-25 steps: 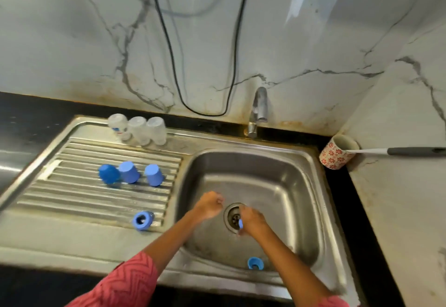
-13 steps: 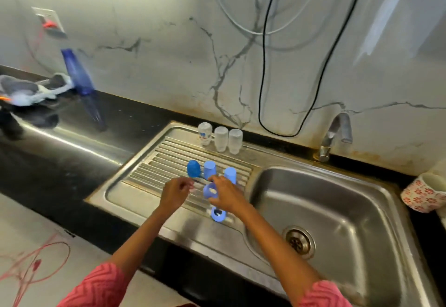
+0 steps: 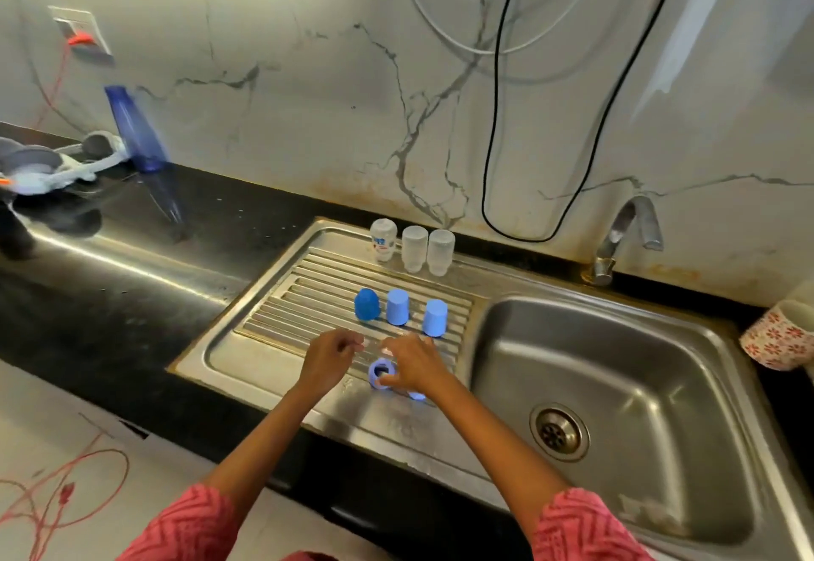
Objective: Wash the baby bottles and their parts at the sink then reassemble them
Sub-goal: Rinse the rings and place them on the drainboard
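Observation:
Three clear baby bottles (image 3: pixel 414 247) stand upside down in a row at the back of the steel drainboard (image 3: pixel 264 340). In front of them stand three blue caps (image 3: pixel 397 306), also in a row. My right hand (image 3: pixel 416 364) hovers low over the drainboard's front and pinches a blue screw ring (image 3: pixel 379 373) between thumb and fingers. A second blue ring (image 3: pixel 416 395) peeks out from under that hand. My left hand (image 3: pixel 329 358) hangs just left of it with its fingers loosely curled, and nothing shows in it.
The sink basin (image 3: pixel 616 366) with its drain (image 3: pixel 559 432) lies to the right, under the tap (image 3: pixel 625 230). A floral cup (image 3: pixel 777 338) stands at the far right. A blue bottle (image 3: pixel 134 128) and grey items sit on the black counter (image 3: pixel 110 278) at the left.
My view swung from the basin to the drainboard. Both hands left the basin, and my right hand carried a blue ring to the drainboard and lowered it beside the other ring.

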